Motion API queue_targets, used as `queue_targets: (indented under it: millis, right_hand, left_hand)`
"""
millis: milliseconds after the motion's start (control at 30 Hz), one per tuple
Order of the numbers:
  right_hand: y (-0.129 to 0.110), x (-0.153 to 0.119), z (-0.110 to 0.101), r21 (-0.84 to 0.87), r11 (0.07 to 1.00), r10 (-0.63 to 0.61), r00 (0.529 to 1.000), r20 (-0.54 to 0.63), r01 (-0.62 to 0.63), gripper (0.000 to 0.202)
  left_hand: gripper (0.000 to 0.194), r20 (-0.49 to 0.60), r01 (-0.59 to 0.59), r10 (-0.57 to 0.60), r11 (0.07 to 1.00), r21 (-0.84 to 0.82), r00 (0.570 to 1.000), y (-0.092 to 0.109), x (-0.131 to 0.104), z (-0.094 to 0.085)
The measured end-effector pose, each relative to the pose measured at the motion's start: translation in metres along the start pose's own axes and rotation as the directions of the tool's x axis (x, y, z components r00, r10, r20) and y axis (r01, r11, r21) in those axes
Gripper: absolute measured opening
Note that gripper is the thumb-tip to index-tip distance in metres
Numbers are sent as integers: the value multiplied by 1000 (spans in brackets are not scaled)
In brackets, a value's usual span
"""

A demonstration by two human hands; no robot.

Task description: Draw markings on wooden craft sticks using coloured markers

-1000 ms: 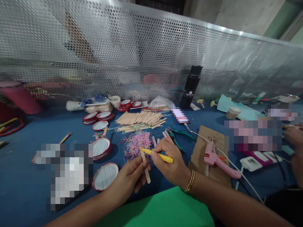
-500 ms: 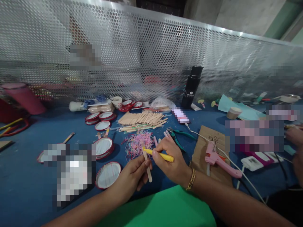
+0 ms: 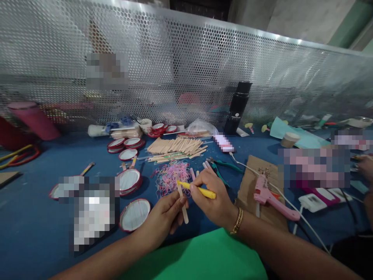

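Pinched in my left hand is a pale wooden stick, slanting with its upper end away from me. My right hand is closed around a yellow marker, whose tip meets the stick near its upper end. Just beyond both hands lies a tangle of pink and multicoloured bands. A heap of wooden sticks rests behind the tangle. Red-rimmed round lids lie to the left of my left hand.
Right of my hands, a pink glue gun rests on cardboard, with green-handled pliers nearby. A black bottle stands before the perforated metal screen. Another person's hand shows at far right. Green material lies below.
The view has shifted slightly, so the table's contents appear a little further right. Both hands keep their grips, and the marker tip remains near the stick's upper end.
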State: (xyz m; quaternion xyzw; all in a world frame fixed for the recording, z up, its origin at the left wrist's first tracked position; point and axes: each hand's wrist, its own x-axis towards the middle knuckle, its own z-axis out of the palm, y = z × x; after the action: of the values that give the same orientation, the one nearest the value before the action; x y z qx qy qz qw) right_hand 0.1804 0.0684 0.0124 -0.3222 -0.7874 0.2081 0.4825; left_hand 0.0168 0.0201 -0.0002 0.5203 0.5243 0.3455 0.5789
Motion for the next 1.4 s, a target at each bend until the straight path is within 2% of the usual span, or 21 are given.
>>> queue_targets:
  millis: [467,967,1400]
  right_hand:
    - [-1,3,-1,17,999,-38,999,25,37,15]
    - [-2,2,-2,8,1000,1,1000,2,-1,13]
    - [-1,2,-2,0,1000,-17,999,44,17,15]
  left_hand:
    - [41,13,-16,16,1000,2,1000,-2,1,-1]
    - [40,9,-12,11,1000,24,1000,-1,1,0]
    - [38,6,-11,11,1000,4,1000,0,0,0]
